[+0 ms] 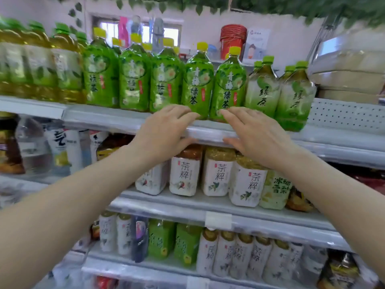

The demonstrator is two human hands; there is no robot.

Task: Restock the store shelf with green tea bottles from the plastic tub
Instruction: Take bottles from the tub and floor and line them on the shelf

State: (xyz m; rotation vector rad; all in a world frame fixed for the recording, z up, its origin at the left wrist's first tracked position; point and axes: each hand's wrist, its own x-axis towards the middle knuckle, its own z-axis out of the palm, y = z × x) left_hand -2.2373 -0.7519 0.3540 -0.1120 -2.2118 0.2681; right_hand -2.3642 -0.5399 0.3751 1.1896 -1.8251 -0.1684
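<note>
Green tea bottles (198,84) stand in a row on the upper shelf (208,133), and the two nearest its front lip lean slightly (the plastic tub is out of view). The left hand (166,130) and right hand (255,135) hover at their bases with fingers loosely spread, touching or nearly touching the bottles and gripping nothing. A careless nudge could tip one off the lip or into the paler-labelled bottles (262,90) beside them.

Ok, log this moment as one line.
left hand open at shelf edge | right hand open, fingertips by green tea bottle | tub unseen
</note>
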